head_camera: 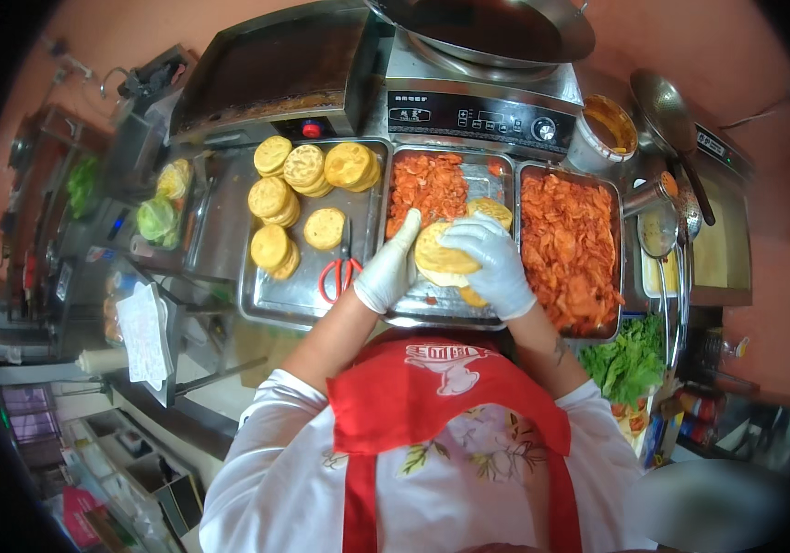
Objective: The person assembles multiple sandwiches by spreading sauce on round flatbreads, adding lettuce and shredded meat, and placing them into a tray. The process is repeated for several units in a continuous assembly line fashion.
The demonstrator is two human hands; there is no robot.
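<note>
My right hand [495, 259], in a thin white glove, grips a round yellow flatbread [440, 254] above the middle steel tray [467, 319]. My left hand [391, 266], also gloved, is at the bread's left side, fingers extended; whether it touches the bread is unclear. Beneath and behind the right hand, more flatbread [490, 209] lies in that tray, beside reddish sauced meat slices [429, 181]. Stacks of flatbreads [272, 199] stand in the left tray [284, 307], with a single one [324, 229] by red-handled scissors [341, 271]. The right tray is full of sauced slices [566, 242].
Behind the trays stand a flat griddle [270, 69] and an induction cooker [478, 114] bearing a wide wok [491, 31]. A sauce-stained bucket [602, 142], strainers and ladles [659, 231] are at the right, above leafy lettuce [626, 363]. Cabbage [157, 220] sits at the left.
</note>
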